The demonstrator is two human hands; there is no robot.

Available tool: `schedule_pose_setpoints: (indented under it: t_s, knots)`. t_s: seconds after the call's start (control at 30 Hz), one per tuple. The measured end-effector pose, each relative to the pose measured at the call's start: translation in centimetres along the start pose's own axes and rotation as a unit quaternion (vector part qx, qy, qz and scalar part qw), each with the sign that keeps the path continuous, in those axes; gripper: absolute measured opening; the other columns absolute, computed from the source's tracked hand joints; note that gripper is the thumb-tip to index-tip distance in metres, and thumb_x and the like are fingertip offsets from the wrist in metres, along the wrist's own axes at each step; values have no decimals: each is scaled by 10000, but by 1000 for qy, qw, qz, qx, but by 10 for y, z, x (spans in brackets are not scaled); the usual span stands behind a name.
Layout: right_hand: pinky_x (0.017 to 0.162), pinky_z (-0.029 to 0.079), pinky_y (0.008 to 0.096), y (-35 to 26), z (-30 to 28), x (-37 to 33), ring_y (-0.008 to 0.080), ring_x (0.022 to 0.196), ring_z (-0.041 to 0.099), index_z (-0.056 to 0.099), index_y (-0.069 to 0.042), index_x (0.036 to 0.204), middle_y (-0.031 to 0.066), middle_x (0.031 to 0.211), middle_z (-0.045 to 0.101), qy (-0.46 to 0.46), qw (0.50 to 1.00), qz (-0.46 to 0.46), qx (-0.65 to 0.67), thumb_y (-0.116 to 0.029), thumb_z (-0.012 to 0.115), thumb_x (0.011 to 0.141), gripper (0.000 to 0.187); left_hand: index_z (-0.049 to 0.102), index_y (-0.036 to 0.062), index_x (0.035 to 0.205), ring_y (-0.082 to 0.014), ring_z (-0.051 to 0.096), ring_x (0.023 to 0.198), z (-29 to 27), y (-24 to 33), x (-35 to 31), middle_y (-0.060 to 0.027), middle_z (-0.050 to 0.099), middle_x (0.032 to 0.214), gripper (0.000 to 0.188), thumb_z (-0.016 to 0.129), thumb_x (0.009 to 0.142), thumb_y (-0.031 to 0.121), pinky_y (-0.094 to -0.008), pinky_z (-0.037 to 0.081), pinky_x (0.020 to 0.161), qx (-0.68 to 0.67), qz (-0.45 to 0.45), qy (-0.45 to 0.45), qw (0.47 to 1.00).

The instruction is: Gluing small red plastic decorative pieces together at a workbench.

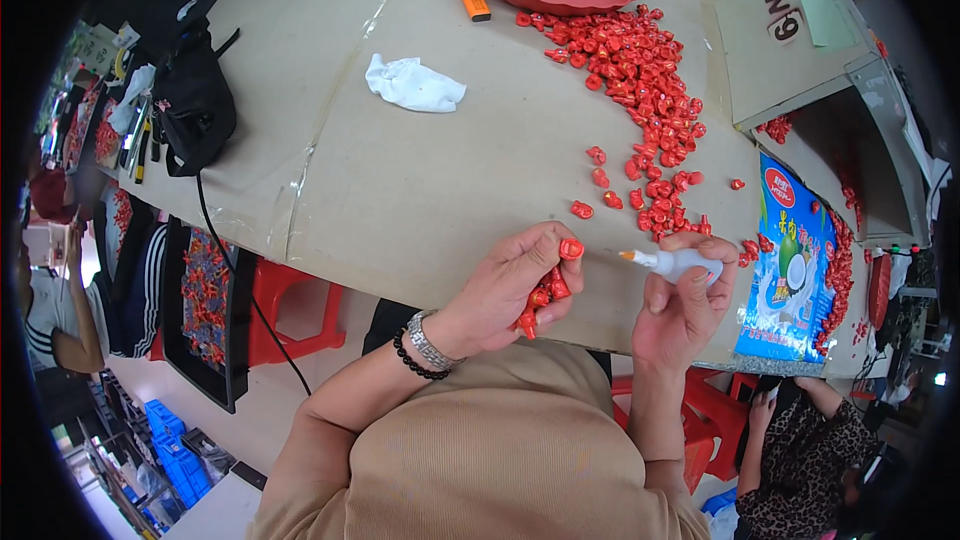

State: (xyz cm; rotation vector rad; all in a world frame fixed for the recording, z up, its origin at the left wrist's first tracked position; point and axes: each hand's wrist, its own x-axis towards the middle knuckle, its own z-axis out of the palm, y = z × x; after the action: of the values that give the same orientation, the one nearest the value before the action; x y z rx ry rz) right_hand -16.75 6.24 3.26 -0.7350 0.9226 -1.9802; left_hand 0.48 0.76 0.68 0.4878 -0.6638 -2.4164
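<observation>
- Your left hand [512,285] is curled most of the way shut. It pinches one small red plastic piece [571,249] between thumb and finger, up high, and the other fingers hug a few more red pieces [550,289] below.
- Your right hand [683,315] is closed around a white narrow-nosed bottle [688,262], thumb on one side and fingers on the other. How hard you squeeze, I cannot tell.
- The bottle's orange tip [628,255] points left at the pinched piece. They are near but not touching.
- The big pile of red pieces [640,80] lies on the table [440,185], past your hands.
- My guess: you are dabbing pieces one by one, and this one is being lined up.
- The next move seems to call for a steady pinch and a gentle tip.
</observation>
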Motion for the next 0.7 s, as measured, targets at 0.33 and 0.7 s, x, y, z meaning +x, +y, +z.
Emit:
schedule_pose_setpoints:
  t_s: [0.33,0.7]
  knots:
    - [611,483,251,-8,-19,29,171,745,618,548,-41,987,131,1026,614,9,997,74,-21,-33,764,717,346,473,82,860,-79,399,468,0,8,-2,-25,499,725,401,395,983,456,-212,311,403,-16,-22,6,1000]
    - [668,520,295,-20,-37,47,185,735,631,524,14,1205,102,904,638,28,992,118,-25,-64,756,752,515,475,77,851,-78,385,466,-1,15,-4,-20,493,712,386,400,990,429,-211,294,385,-17,-28,9,999]
